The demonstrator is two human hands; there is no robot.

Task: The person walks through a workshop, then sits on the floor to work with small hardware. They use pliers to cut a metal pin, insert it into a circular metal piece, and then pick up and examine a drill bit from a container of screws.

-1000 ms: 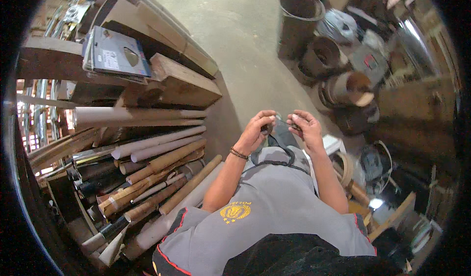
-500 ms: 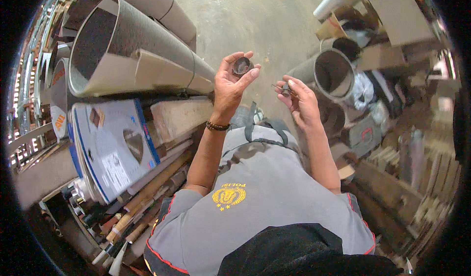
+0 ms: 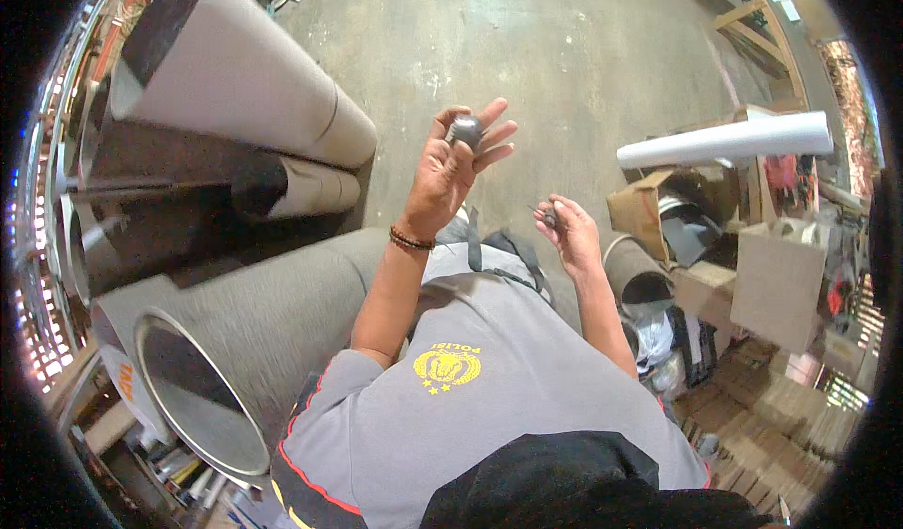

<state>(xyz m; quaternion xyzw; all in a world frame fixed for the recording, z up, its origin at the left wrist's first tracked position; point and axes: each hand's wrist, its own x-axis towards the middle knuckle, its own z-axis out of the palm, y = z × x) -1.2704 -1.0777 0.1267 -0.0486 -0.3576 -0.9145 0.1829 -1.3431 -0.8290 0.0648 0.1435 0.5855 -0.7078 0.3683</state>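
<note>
As the view has swung since half a second ago, far more of the floor shows beyond the hands, hard, grey and flecked with pale spots. On the left, the wide tube now lies beside the person's arm; its wall is mottled grey and its round mouth has a pale rim. Above it, a second, tan tube is smooth and flared by perspective. On the right, the white roll, only partly visible before, is now seen along its length: a slim, smooth cylinder near a carton of plain brown board. The shirt is grey cloth with red piping. The left hand has changed its grip: formerly cradling the cup with its hollow upward, it now pinches it between thumb and forefinger, other fingers spread, the dark, rounded side showing and one edge ridged. The right hand remains well apart and grips the bit, a small dark piece with a thin pin, in its fingertips. Around the left wrist sits a bracelet of brown beads.
</note>
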